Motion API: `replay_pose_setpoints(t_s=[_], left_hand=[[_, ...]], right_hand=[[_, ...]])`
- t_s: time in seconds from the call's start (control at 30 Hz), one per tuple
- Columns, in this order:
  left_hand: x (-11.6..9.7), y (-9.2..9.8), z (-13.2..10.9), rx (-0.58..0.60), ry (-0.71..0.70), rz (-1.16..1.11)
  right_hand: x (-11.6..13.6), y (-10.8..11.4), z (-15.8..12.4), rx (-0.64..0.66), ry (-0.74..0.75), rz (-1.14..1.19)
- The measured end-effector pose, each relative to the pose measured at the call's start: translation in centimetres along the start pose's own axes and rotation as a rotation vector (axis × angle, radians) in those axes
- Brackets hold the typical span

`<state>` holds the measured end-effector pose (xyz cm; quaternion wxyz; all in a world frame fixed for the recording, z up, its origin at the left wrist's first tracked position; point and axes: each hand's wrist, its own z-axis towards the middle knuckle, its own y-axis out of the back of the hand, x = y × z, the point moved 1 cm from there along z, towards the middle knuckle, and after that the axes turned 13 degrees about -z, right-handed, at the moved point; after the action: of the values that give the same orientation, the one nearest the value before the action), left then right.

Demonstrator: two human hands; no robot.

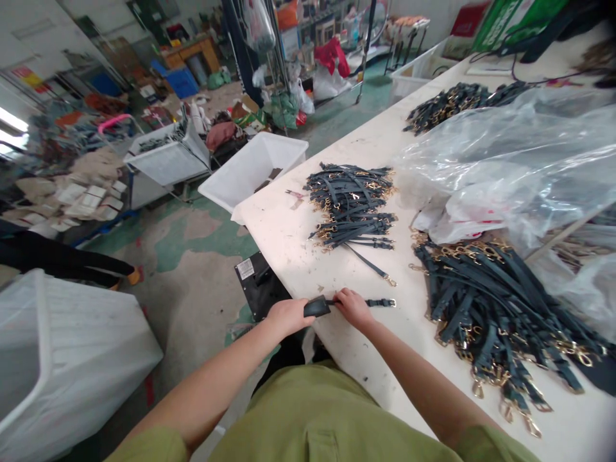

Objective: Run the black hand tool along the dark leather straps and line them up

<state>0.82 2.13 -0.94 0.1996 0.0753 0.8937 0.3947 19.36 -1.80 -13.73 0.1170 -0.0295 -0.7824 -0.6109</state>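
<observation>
At the table's near edge, my left hand (287, 316) is closed on one end of a dark strap, where a wide black piece (316, 308) shows. My right hand (353, 309) pinches the narrow dark strap (375, 302) just beside that piece. The strap's buckle end sticks out past my right fingers and rests over the white table (332, 269). A single strap with a gold clasp (373, 264) lies a little beyond my hands. Behind it is a stack of dark straps (353, 199) with gold hardware. What my left fingers cover is hidden.
To the right is a large heap of dark straps (491, 308) with gold clips. Clear plastic bags (520, 160) lie behind it, with another strap pile (452, 102) farther back. White bins (260, 163) stand beyond the table's left edge, and a large bin (91, 353) stands at left.
</observation>
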Motion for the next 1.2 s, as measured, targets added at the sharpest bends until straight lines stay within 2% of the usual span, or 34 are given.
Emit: replay_pose_setpoints(t_s=[0.23, 0.47, 0.6, 0.87, 1.0, 1.2], left_hand=[[-0.3, 0.2, 0.6, -0.010, -0.009, -0.015], [2.4, 1.9, -1.1, -0.084, 0.104, -0.171], [3.3, 1.7, -1.9, -0.079, 0.151, -0.188], [3.9, 1.4, -1.7, -0.055, 0.175, -0.235], [4.1, 1.8, -1.9, -0.061, 0.171, -0.224], [4.5, 1.9, -2.3, -0.090, 0.181, -0.267]], right_hand=[[0.2, 0.3, 0.0, -0.018, -0.016, -0.018], [-0.3, 0.6, -1.4, 0.015, 0.020, -0.133], [-0.1, 0.9, -2.3, 0.045, -0.004, -0.169], [0.7, 1.0, -2.0, 0.042, -0.031, -0.164], [-0.4, 1.8, -0.4, 0.040, -0.038, -0.092], [-4.4, 5.1, 5.6, -0.050, -0.193, -0.139]])
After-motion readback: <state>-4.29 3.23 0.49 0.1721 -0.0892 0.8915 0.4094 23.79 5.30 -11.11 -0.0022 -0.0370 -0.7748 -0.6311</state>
